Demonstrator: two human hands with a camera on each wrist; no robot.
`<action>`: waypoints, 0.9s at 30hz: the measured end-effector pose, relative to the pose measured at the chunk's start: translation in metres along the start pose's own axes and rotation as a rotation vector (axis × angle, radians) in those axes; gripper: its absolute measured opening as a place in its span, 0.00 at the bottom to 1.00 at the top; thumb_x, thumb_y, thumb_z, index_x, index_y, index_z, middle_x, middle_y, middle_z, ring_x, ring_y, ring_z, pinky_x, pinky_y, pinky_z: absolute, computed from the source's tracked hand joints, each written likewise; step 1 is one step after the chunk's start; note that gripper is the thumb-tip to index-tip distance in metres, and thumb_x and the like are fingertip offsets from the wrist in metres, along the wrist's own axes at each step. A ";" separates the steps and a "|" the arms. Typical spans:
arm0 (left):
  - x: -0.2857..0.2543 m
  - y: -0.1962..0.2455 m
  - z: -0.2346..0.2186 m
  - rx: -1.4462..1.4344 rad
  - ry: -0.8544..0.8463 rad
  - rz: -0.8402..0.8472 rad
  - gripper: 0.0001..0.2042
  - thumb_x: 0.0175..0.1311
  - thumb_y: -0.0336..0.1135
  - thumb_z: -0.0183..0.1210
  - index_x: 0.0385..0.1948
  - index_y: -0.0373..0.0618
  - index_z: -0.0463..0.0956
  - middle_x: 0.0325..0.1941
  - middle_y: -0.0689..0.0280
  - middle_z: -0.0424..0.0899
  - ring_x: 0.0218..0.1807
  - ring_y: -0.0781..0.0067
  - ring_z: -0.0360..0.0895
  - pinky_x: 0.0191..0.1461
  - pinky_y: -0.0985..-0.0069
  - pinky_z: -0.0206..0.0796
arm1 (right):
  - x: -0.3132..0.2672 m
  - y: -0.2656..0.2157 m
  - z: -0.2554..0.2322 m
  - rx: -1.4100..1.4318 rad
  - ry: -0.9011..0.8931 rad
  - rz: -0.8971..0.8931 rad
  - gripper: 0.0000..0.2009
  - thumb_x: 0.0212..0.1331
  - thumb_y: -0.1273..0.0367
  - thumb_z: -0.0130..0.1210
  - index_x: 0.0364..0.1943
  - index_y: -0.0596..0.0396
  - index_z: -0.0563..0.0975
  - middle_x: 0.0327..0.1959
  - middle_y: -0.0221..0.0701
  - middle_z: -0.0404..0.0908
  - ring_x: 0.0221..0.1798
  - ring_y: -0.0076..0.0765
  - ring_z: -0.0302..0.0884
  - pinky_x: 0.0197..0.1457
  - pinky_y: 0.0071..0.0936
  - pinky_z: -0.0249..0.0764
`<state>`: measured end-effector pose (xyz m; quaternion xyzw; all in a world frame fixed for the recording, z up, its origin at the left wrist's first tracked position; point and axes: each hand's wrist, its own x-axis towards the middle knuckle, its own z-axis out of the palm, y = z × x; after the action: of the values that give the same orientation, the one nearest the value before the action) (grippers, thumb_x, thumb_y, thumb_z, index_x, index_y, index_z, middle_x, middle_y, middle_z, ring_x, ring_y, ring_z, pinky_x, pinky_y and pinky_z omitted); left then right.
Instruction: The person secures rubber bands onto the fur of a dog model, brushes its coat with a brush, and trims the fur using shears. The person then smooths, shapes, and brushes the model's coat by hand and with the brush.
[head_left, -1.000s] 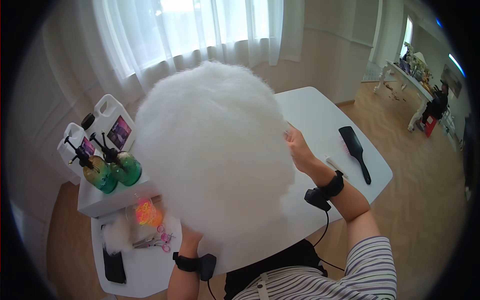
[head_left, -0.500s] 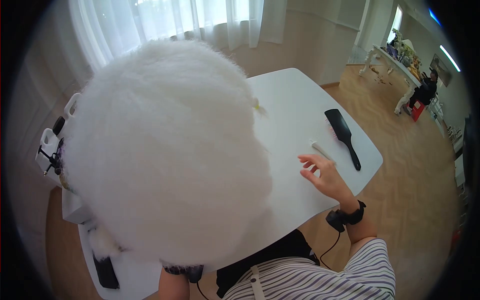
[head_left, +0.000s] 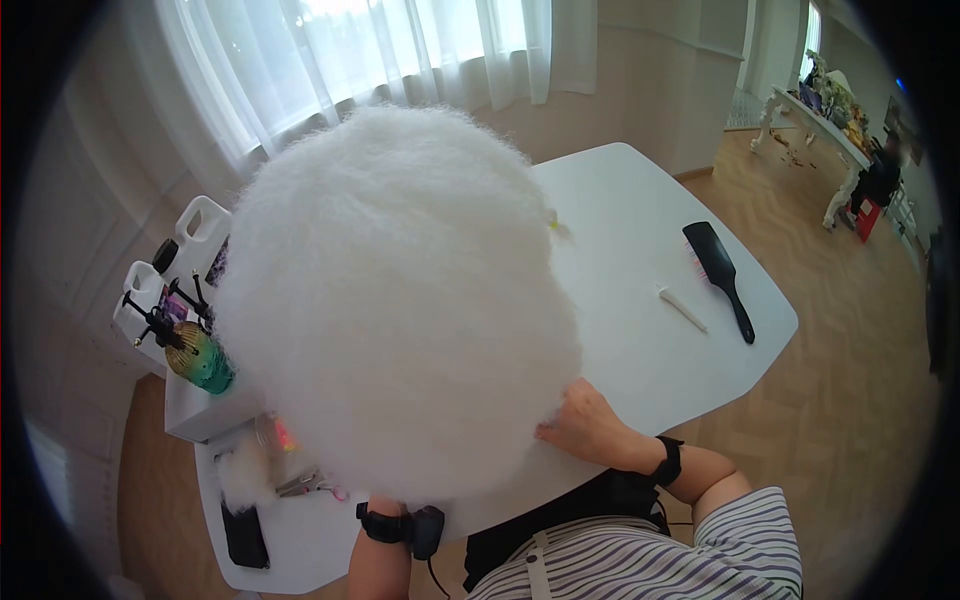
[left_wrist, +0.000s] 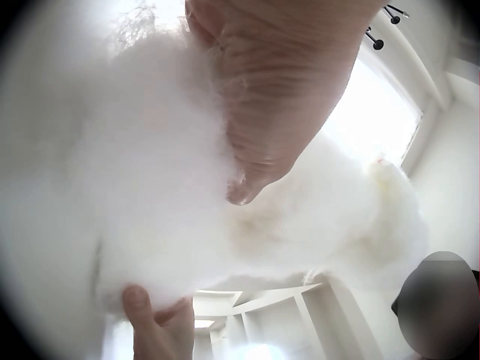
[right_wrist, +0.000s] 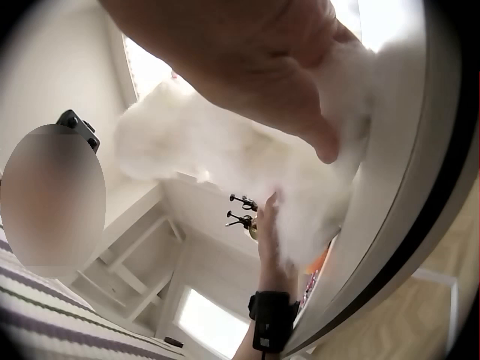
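White fluffy mass (head_left: 400,300) fills the middle of the head view, above the white table (head_left: 640,240), rounded and dense, with fine wispy hairs at its upper rim and a small yellow-green spot on its right side. The right hand (head_left: 588,425) has its fingers bent round the lower right of it, near the table's front edge; the left hand is hidden under the fluff there. White tabletop shows between the mass and a black paddle brush (head_left: 720,275), with a thin white stick (head_left: 683,309) nearer. At the left stand white jugs (head_left: 203,235), their purple labels too small and covered to read, and a spray bottle (head_left: 200,358); no brand can be made out. In the left wrist view, the left hand (left_wrist: 281,82) lies against the fluff, which looks soft and hazy. In the right wrist view, the right thumb presses into it, and the left hand's fingers stand fairly straight against its far side.
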<state>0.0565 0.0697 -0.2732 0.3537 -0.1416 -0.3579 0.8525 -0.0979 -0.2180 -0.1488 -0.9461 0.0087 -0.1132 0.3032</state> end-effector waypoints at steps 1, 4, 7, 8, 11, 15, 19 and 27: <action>0.001 0.001 -0.007 0.205 -0.053 0.009 0.26 0.68 0.51 0.42 0.63 0.46 0.56 0.67 0.59 0.59 0.65 0.55 0.59 0.68 0.53 0.52 | 0.002 0.001 0.001 -0.048 -0.027 0.008 0.50 0.46 0.61 0.65 0.65 0.71 0.44 0.38 0.47 0.73 0.41 0.51 0.71 0.49 0.37 0.68; 0.010 0.040 0.047 1.627 -0.203 0.058 0.25 0.68 0.48 0.42 0.62 0.44 0.59 0.65 0.58 0.64 0.64 0.54 0.62 0.68 0.54 0.51 | 0.003 0.002 -0.002 -0.105 -0.056 0.019 0.49 0.46 0.60 0.65 0.65 0.72 0.45 0.38 0.46 0.73 0.42 0.50 0.72 0.50 0.37 0.68; 0.014 0.023 0.057 1.679 -0.114 0.282 0.22 0.62 0.42 0.50 0.56 0.44 0.66 0.59 0.58 0.70 0.59 0.54 0.66 0.64 0.57 0.56 | 0.003 0.001 -0.014 -0.142 -0.087 -0.010 0.46 0.47 0.61 0.64 0.64 0.72 0.48 0.40 0.47 0.73 0.43 0.49 0.72 0.51 0.36 0.68; 0.015 0.017 0.062 1.703 -0.056 0.396 0.20 0.59 0.39 0.53 0.53 0.43 0.69 0.56 0.58 0.73 0.57 0.54 0.69 0.62 0.59 0.58 | 0.004 -0.001 -0.022 -0.166 -0.112 -0.031 0.45 0.47 0.62 0.64 0.64 0.71 0.50 0.41 0.48 0.73 0.44 0.49 0.72 0.51 0.35 0.68; 0.014 0.022 0.072 1.751 0.081 0.641 0.17 0.53 0.33 0.61 0.47 0.43 0.76 0.49 0.58 0.79 0.52 0.55 0.73 0.59 0.62 0.62 | 0.010 -0.018 -0.065 -0.191 0.300 -0.229 0.37 0.49 0.66 0.63 0.61 0.67 0.57 0.44 0.47 0.72 0.47 0.47 0.72 0.53 0.37 0.68; 0.010 0.057 0.133 1.915 0.098 0.673 0.20 0.49 0.32 0.61 0.46 0.40 0.72 0.51 0.58 0.73 0.55 0.57 0.66 0.60 0.58 0.59 | 0.016 -0.032 -0.092 -0.073 0.850 -0.508 0.27 0.47 0.71 0.62 0.55 0.58 0.68 0.50 0.42 0.71 0.50 0.44 0.71 0.54 0.38 0.67; -0.011 0.086 0.216 1.588 0.508 0.961 0.22 0.49 0.38 0.64 0.46 0.45 0.67 0.54 0.58 0.63 0.60 0.51 0.58 0.62 0.53 0.55 | 0.026 -0.058 -0.103 -0.081 1.036 -0.891 0.16 0.45 0.72 0.62 0.42 0.44 0.79 0.51 0.33 0.73 0.52 0.37 0.70 0.55 0.34 0.67; -0.020 0.102 0.286 1.886 0.354 1.739 0.10 0.54 0.43 0.60 0.38 0.60 0.73 0.49 0.71 0.69 0.58 0.61 0.60 0.64 0.58 0.54 | 0.038 -0.113 -0.097 -0.024 1.041 -0.930 0.12 0.44 0.68 0.63 0.37 0.37 0.82 0.50 0.27 0.75 0.54 0.33 0.69 0.56 0.31 0.64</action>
<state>-0.0470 -0.0092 0.0025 0.6493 -0.4058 0.5990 0.2344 -0.0877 -0.1847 0.0013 -0.6779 -0.2518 -0.6697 0.1691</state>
